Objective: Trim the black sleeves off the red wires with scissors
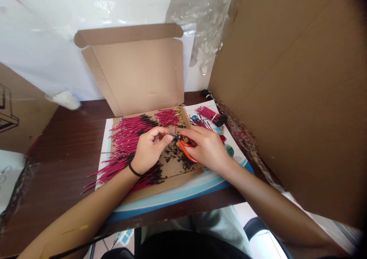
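My right hand [208, 146] is closed around a small pair of orange-handled pliers [187, 152], whose dark jaws point left. The fingertips of my left hand [151, 146] pinch together right at those jaws; whatever is between them is too small and covered to make out. Under and beside my left hand lies a wide spread of red wires with black ends [126, 136]. A smaller group of red wires with gold-coloured tips [168, 117] rests just beyond the hands. Black scraps [174, 155] litter the cardboard [169, 180] below the pliers.
An upright cardboard box lid [143, 71] leans at the back. At right, a banded bundle of red and black wires [212, 114] lies on a printed sheet [226, 131]. A tall cardboard panel [286, 98] borders the right side. A white-filled plastic cup [67, 99] lies at left.
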The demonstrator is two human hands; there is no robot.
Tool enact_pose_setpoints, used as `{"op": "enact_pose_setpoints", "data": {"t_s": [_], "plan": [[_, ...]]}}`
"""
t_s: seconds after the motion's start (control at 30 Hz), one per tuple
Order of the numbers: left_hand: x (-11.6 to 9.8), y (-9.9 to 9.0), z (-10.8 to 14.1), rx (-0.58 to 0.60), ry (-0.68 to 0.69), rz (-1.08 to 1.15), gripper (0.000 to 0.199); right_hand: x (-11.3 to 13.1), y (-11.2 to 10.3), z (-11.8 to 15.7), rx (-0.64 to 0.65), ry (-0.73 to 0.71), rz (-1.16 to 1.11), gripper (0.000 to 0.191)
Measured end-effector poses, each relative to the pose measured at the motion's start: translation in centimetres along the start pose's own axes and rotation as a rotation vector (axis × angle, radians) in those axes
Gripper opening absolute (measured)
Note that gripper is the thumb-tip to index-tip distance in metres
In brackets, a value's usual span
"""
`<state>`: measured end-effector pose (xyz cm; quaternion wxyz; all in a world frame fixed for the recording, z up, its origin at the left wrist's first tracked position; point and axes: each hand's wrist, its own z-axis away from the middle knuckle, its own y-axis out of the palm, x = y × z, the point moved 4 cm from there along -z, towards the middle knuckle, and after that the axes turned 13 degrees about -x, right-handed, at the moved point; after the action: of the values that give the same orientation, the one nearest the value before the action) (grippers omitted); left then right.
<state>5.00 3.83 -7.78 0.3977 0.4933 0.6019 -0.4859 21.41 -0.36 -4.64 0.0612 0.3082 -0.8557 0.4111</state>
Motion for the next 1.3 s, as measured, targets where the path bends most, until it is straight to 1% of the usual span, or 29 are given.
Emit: {"op": "enact_pose_setpoints", "data": {"t_s": [0.13,0.27,0.33,0.47,0.57,0.77,0.87,1.0,1.13,1.2,1.3], "plan": [[0.1,0.0,0.1,-0.006,-0.016,-0.025,0.022,-0.2,0.2,0.1,0.02,-0.019,0.027,0.019],[0.2,0.0,0.1,-0.015,-0.032,-0.047,0.023,-0.5,0.4,0.1,0.058,0.011,-0.001,0.014],[0.2,0.0,0.0,-0.005,-0.03,-0.04,0.023,-0.6,0.4,0.2,0.063,0.039,-0.009,0.017],[-0.1,0.1,0.0,0.035,-0.009,0.028,0.025,-0.5,0.3,0.1,0.032,0.115,-0.016,0.025],[-0.2,0.1,0.0,0.031,-0.009,0.078,0.028,-0.4,0.1,0.0,0.028,0.147,-0.03,0.026],[-0.5,0.2,0.0,0.007,-0.018,0.071,0.038,-0.2,-0.1,-0.2,0.036,0.131,-0.024,0.024],[-0.7,0.1,0.0,0.01,-0.001,0.045,0.038,-0.1,0.0,-0.2,0.047,0.117,-0.024,0.021],[-0.9,0.1,0.0,0.038,0.019,0.02,0.035,-0.3,0.2,0.0,0.07,0.085,-0.056,0.02],[-1.1,0.2,0.1,0.074,0.03,-0.006,0.037,-0.9,0.4,0.1,0.09,0.064,-0.081,0.018],[-1.3,0.3,0.1,0.082,0.048,0.01,0.038,-1.1,0.4,0.1,0.072,0.076,-0.066,0.019],[-1.4,0.3,0.1,0.079,0.065,0.04,0.037,-1.2,0.3,0.0,0.013,0.122,-0.074,0.022]]}}
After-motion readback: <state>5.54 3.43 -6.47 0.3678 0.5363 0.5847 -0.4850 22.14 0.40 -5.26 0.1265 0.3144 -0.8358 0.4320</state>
